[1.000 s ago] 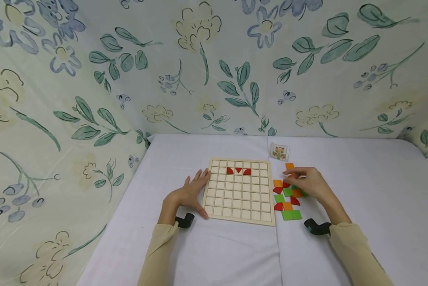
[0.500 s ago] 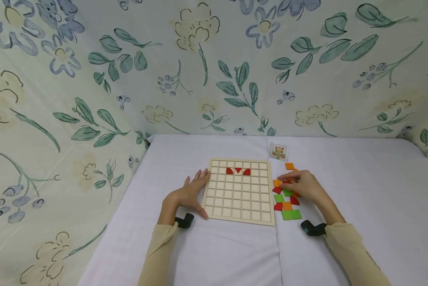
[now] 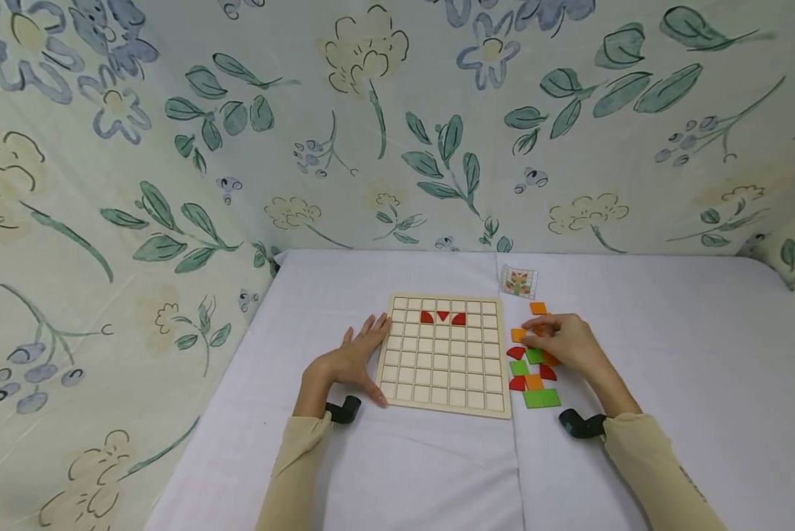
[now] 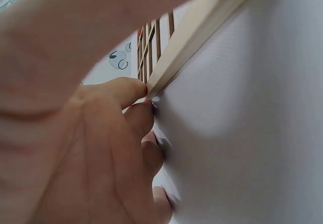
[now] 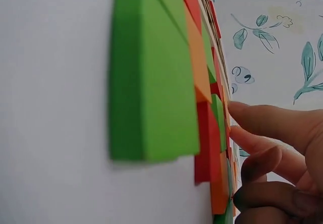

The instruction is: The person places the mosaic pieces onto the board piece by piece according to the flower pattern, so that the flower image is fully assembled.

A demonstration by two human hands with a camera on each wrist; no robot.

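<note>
A square wooden grid board [image 3: 431, 358] lies on the white cloth, with two red quarter-round tiles [image 3: 459, 318] and a red triangle tile [image 3: 442, 316] between them in its second row. My left hand [image 3: 351, 361] rests along the board's left edge, thumb and fingers spread; in the left wrist view its fingers touch the frame and cloth. My right hand [image 3: 566, 341] is over the loose tiles right of the board. Its thumb and forefinger are beside an orange square tile [image 3: 518, 335]. The hand hides some tiles, and whether it pinches one cannot be made out.
Loose green tiles [image 3: 542, 398], orange tiles [image 3: 533, 382] and red tiles [image 3: 548, 372] lie close together on the right. A small pattern card [image 3: 520, 282] lies behind them. Flowered fabric [image 3: 397, 147] rises behind the table.
My right hand has moved slightly left and down among the tiles. The orange square near its fingertips has shifted a little, and a red tile near it has turned. My left hand stays put.
</note>
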